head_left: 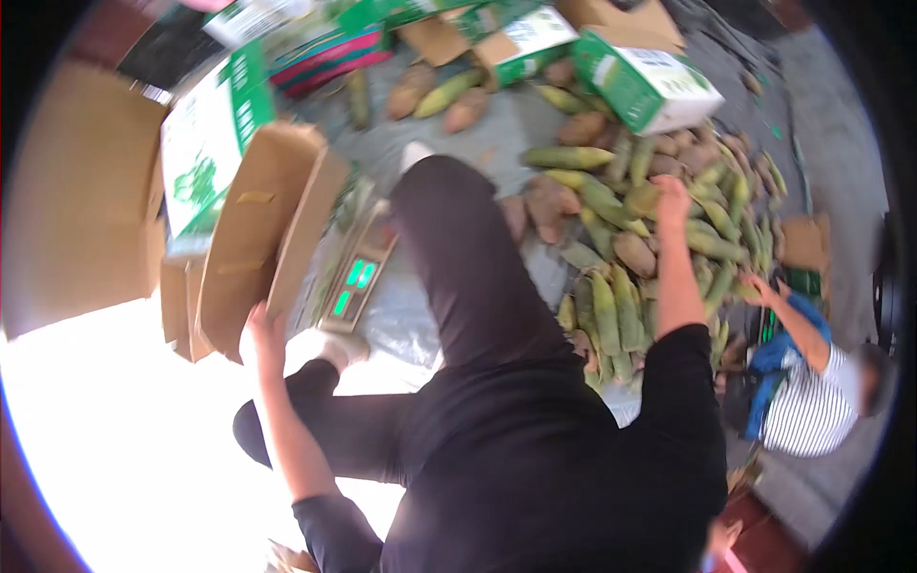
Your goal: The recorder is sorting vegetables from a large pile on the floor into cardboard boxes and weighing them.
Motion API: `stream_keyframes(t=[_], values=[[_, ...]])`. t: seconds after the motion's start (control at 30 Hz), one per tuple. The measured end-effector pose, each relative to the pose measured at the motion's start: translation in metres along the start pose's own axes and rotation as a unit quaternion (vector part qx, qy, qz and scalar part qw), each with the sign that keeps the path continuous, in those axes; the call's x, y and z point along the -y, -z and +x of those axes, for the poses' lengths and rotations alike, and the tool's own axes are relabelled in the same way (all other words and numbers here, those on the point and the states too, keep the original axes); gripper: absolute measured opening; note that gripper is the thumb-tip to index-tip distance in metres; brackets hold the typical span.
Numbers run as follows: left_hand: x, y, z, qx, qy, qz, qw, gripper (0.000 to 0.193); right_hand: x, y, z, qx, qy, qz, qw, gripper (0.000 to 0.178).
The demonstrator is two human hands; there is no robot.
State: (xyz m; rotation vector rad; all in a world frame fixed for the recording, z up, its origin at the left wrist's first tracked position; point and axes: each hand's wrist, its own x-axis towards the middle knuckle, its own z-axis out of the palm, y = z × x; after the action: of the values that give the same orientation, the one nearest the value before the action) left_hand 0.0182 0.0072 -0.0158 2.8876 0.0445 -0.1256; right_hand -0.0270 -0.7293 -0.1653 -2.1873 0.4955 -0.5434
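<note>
One open box (253, 224) stands tilted just left of the scale (355, 291); the left hand (266, 341) pinches its near edge. Its visible inside shows only bare cardboard, so this box looks unfilled. Well right of the scale, the right hand (672, 202) is at the heap beside a green vegetable (642, 201); blur means I cannot tell whether it grips anything. Most of the produce seems left to handle: green and brown vegetables (635, 253) lie loose right of the scale, a few beyond it. The scale's display is lit. Printed cartons (673, 91) stand beyond the scale on either side. Farthest right of it, a co-worker (807, 411) reaches toward the heap.
</note>
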Motion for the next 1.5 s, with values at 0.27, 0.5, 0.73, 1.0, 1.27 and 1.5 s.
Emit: stream_keyframes(t=[0.27,0.5,0.73,1.0,1.27,1.5], values=[[-0.013,0.011,-0.008,0.002,0.047,-0.003,0.999,0.024,0.288,-0.068,0.026,0.099,-0.102,0.19,0.972,0.025],[-0.006,0.009,-0.011,0.004,0.006,0.025,1.0,0.025,0.474,-0.143,0.021,0.279,0.121,0.379,0.874,0.027],[0.002,-0.001,-0.008,-0.005,-0.003,0.03,1.0,0.03,0.535,-0.296,-0.05,0.316,0.192,0.406,0.836,0.019],[0.012,-0.001,-0.005,-0.003,-0.023,-0.015,1.0,0.017,0.516,-0.27,-0.073,0.334,0.188,0.31,0.87,0.028],[0.012,-0.004,-0.004,-0.003,-0.027,-0.029,0.999,0.018,0.362,-0.15,0.015,0.279,0.042,0.221,0.933,0.028],[0.006,-0.002,-0.004,-0.009,-0.034,-0.055,0.998,0.019,0.118,-0.108,-0.023,0.235,-0.057,-0.087,0.966,0.02]])
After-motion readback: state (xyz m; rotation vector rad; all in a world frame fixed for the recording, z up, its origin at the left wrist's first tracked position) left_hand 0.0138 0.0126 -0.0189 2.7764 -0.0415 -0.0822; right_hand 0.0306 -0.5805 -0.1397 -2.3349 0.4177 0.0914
